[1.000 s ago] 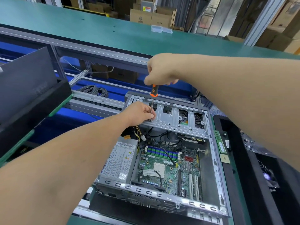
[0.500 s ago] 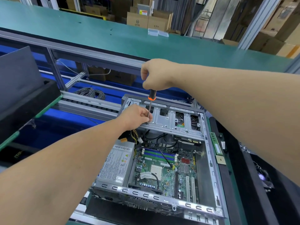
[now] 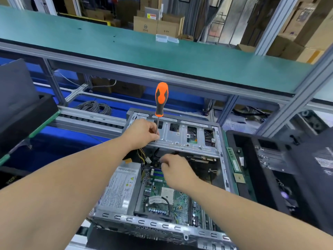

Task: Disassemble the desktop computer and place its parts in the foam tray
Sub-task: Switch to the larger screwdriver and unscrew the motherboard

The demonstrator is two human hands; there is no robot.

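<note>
The open desktop case [image 3: 219, 159] lies on its side in front of me, showing the green motherboard [image 3: 162, 195] and the grey power supply [image 3: 120, 188]. A silver drive cage [image 3: 182, 139] spans its far end. An orange-and-black screwdriver [image 3: 161, 98] stands upright on the cage; my left hand [image 3: 142, 132] pinches its metal shaft near the tip. My right hand [image 3: 173, 168] is lower, inside the case under the cage, fingers curled at black cables [image 3: 156, 156]. Whether it grips them I cannot tell.
A black foam tray [image 3: 239, 179] lies right of the case, with a green memory stick [image 3: 233, 159] and a small chip [image 3: 239, 177] on its edge. More black foam sits at the left [image 3: 23, 114]. A green bench top [image 3: 162, 56] runs behind, and coiled grey cable [image 3: 95, 107] lies below it.
My right hand has let go of the screwdriver handle and dropped into the case near the cables. My left hand still holds the shaft, keeping the screwdriver upright.
</note>
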